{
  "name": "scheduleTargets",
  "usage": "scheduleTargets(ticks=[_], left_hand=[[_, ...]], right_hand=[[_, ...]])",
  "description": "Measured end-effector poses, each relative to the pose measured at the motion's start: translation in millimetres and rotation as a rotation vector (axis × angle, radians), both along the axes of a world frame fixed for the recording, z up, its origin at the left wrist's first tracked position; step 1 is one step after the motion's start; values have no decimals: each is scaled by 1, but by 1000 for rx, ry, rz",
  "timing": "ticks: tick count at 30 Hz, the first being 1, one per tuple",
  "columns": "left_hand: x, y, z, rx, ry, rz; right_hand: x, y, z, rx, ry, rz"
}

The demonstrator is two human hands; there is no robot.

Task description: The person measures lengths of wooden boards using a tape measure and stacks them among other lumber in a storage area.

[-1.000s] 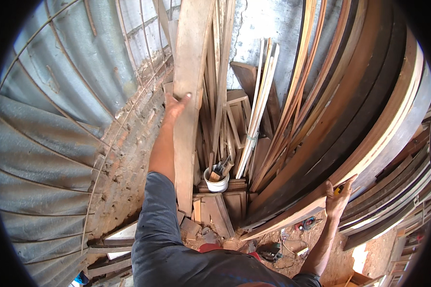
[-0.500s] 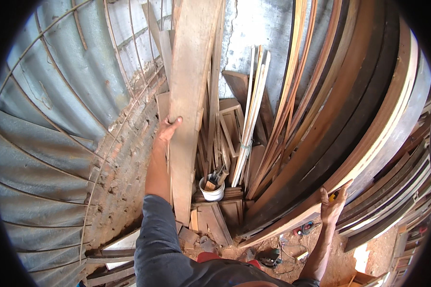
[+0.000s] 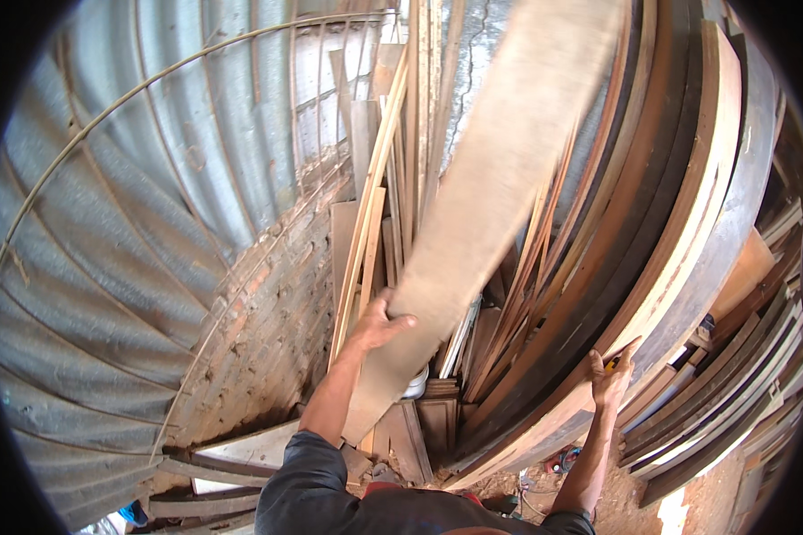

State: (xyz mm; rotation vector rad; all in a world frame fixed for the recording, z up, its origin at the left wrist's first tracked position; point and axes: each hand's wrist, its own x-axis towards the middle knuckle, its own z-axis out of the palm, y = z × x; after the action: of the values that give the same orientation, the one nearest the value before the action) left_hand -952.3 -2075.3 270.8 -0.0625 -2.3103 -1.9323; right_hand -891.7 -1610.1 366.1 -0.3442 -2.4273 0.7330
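Note:
A wide, pale brown plank [image 3: 500,169] leans diagonally across the middle, its top toward the upper right and somewhat blurred. My left hand [image 3: 384,325] grips its left edge low down, with the thumb over the front face. At the right, my right hand [image 3: 610,382] is closed round a small yellow and black object [image 3: 612,364], mostly hidden by the fingers. That hand is beside the edge of long light-coloured boards [image 3: 678,241]; whether it touches them I cannot tell. A white bucket [image 3: 417,383] is mostly covered by the plank.
Dark boards [image 3: 629,241] stand upright along the right, with more stacked timber [image 3: 732,383] beyond. Thin strips [image 3: 375,205] lean behind the plank. Corrugated metal sheets [image 3: 89,232] and a rough brick wall [image 3: 259,339] bound the left. A red tool [image 3: 562,461] lies on the floor.
The plank has swung from nearly upright to a rightward slant, with my left hand still on it, now lower and farther right. It covers most of the bucket. My right hand stays by the light boards.

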Motion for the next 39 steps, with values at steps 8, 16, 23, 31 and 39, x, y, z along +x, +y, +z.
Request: scheduleTargets(ticks=[8,16,23,31,39], left_hand=[[106,69,3,-59,249,-282],[153,103,9,5,227,-344],[139,102,-30,141,186,-612],[165,121,-84,114,306,-163],[188,148,-5,-10,307,-189]], right_hand=[[50,9,23,-726,12,520],[138,-21,51,-620,43,879],[152,-53,68,-623,137,726],[149,-74,62,-739,260,698],[158,-37,94,-789,580,658]])
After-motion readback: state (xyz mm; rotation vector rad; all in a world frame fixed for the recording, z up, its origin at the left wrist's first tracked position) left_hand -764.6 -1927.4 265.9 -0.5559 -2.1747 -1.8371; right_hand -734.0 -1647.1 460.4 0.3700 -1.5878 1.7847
